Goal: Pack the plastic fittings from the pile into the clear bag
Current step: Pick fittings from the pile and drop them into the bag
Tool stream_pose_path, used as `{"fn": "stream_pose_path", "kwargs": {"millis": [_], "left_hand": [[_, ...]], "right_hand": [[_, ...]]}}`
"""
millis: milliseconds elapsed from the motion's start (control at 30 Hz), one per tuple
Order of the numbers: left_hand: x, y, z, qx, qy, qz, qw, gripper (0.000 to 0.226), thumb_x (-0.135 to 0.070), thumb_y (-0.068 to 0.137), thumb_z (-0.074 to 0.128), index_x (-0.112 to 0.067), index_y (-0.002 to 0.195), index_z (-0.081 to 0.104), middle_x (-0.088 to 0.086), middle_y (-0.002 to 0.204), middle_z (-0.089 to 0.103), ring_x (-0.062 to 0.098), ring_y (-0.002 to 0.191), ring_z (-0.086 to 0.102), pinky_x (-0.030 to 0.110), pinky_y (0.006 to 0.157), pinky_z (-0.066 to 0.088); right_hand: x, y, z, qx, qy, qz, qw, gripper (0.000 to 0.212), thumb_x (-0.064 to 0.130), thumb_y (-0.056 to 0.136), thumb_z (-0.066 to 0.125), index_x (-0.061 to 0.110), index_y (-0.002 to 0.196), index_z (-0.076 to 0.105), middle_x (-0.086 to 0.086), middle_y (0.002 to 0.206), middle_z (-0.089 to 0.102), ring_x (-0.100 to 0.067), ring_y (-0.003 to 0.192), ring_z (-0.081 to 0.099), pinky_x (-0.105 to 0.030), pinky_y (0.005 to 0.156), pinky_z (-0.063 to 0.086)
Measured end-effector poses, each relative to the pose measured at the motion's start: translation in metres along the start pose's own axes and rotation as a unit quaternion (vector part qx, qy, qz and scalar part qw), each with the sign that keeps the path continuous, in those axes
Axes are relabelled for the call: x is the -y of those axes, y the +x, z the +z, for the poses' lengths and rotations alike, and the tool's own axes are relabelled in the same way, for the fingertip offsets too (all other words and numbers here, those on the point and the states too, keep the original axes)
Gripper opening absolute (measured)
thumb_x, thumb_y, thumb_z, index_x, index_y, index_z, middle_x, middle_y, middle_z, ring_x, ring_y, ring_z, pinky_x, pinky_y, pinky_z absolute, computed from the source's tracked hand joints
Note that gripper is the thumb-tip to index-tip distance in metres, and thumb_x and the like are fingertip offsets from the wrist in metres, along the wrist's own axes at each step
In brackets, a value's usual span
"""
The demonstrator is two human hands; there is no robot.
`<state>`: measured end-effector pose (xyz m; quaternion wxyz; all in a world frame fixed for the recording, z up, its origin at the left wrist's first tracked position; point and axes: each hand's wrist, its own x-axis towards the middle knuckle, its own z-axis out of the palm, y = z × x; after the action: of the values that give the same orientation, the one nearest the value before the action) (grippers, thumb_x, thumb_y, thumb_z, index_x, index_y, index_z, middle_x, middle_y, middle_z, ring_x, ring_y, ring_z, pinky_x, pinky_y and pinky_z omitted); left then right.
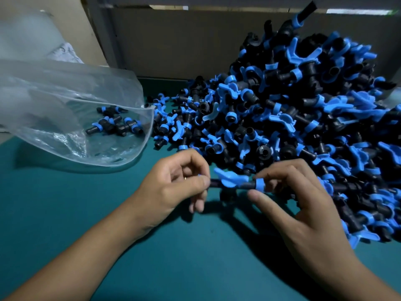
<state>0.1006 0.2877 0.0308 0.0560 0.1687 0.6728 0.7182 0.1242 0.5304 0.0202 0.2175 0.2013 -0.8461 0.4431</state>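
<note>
A large pile of black-and-blue plastic fittings (293,118) fills the right half of the teal table. One fitting (234,182) with a blue winged handle is held level just above the table between both hands. My left hand (175,187) pinches its left end with curled fingers. My right hand (303,196) pinches its right end at the blue collar. The clear bag (65,109) lies open at the left, its mouth facing the pile, with several fittings (115,124) inside.
The teal table (184,257) stretches toward me below my hands. A grey wall panel (173,40) stands behind the pile. More clear plastic (26,35) sits at the far left behind the bag.
</note>
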Motion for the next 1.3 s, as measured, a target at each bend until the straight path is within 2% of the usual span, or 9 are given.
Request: {"fn": "stream_pose_path", "kwargs": {"millis": [100,200,367,533,700,833,967,1133,1300], "left_hand": [[-0.006,-0.014,0.001,-0.034,0.014,-0.023,0.999,0.012,-0.011,0.086,0.066,-0.006,0.089,0.057,0.013,0.066,0.062,0.027,0.055,0.063,0.03,0.049,0.048],[-0.011,-0.035,-0.012,-0.182,0.036,-0.002,0.983,0.019,-0.02,0.075,0.073,-0.012,0.081,0.058,0.018,0.065,0.068,0.027,0.054,0.063,0.027,0.05,0.048],[-0.013,-0.052,-0.064,-0.487,0.17,0.015,0.856,0.018,-0.034,0.065,0.072,-0.026,0.075,0.058,0.002,0.066,0.073,0.017,0.064,0.075,0.027,0.053,0.049],[-0.017,0.003,-0.11,-0.54,0.198,-0.032,0.817,0.018,-0.029,0.073,0.072,-0.027,0.078,0.056,0.0,0.07,0.075,0.021,0.058,0.073,0.045,0.059,0.062],[-0.008,0.039,-0.112,-0.461,0.367,-0.122,0.798,0.039,-0.031,0.099,0.066,-0.014,0.133,0.068,0.015,0.126,0.07,0.035,0.117,0.065,0.04,0.104,0.049],[-0.005,0.01,-0.057,-0.464,0.456,0.059,0.757,0.02,-0.018,0.095,0.057,-0.02,0.099,0.076,0.001,0.101,0.068,0.021,0.086,0.065,0.032,0.081,0.045],[-0.003,-0.003,-0.009,-0.229,0.484,0.228,0.814,0.014,-0.018,0.093,0.055,-0.019,0.088,0.068,-0.008,0.086,0.061,0.011,0.074,0.059,0.03,0.071,0.047],[0.023,0.002,0.02,0.029,0.501,0.195,0.843,0.018,-0.02,0.099,0.062,-0.021,0.116,0.069,-0.01,0.109,0.064,0.015,0.099,0.063,0.039,0.083,0.054],[0.029,0.004,0.002,0.071,0.469,0.162,0.866,0.027,-0.036,0.099,0.062,-0.029,0.125,0.066,-0.016,0.118,0.06,0.01,0.113,0.06,0.039,0.096,0.051]], "right_hand": [[0.001,-0.003,0.001,0.018,-0.014,-0.004,1.0,0.026,0.053,0.095,0.064,0.031,0.107,0.066,0.007,0.111,0.061,-0.02,0.103,0.062,-0.018,0.086,0.043],[0.0,-0.003,0.002,-0.017,-0.079,-0.008,0.997,0.031,0.058,0.091,0.061,0.037,0.115,0.063,0.015,0.114,0.059,-0.009,0.107,0.061,-0.014,0.089,0.042],[-0.015,0.0,0.006,-0.101,-0.181,0.041,0.977,0.039,0.048,0.089,0.058,0.027,0.123,0.061,-0.009,0.121,0.054,-0.042,0.115,0.053,-0.061,0.101,0.045],[-0.034,-0.002,0.011,-0.069,-0.315,0.067,0.944,0.057,0.026,0.074,0.076,0.031,0.128,0.058,-0.01,0.129,0.051,-0.05,0.121,0.05,-0.073,0.097,0.042],[-0.047,-0.007,0.008,-0.065,-0.368,0.058,0.926,0.051,0.024,0.074,0.083,0.031,0.12,0.062,-0.002,0.119,0.055,-0.041,0.111,0.05,-0.067,0.088,0.046],[-0.042,0.001,-0.003,-0.032,-0.386,0.045,0.921,0.043,0.023,0.072,0.088,0.026,0.109,0.067,-0.006,0.108,0.061,-0.04,0.1,0.051,-0.055,0.083,0.046],[-0.018,0.003,-0.004,-0.001,-0.334,0.046,0.942,0.037,0.011,0.078,0.086,0.016,0.109,0.068,-0.008,0.1,0.058,-0.038,0.092,0.055,-0.047,0.079,0.044],[-0.001,-0.007,-0.004,-0.005,-0.242,0.005,0.97,0.027,0.018,0.09,0.073,0.021,0.115,0.065,0.005,0.102,0.057,-0.017,0.089,0.057,-0.023,0.073,0.038],[0.006,-0.011,0.005,-0.013,-0.128,-0.034,0.991,0.02,0.013,0.095,0.066,0.018,0.114,0.067,0.008,0.106,0.062,-0.004,0.093,0.064,-0.021,0.08,0.051]]}}
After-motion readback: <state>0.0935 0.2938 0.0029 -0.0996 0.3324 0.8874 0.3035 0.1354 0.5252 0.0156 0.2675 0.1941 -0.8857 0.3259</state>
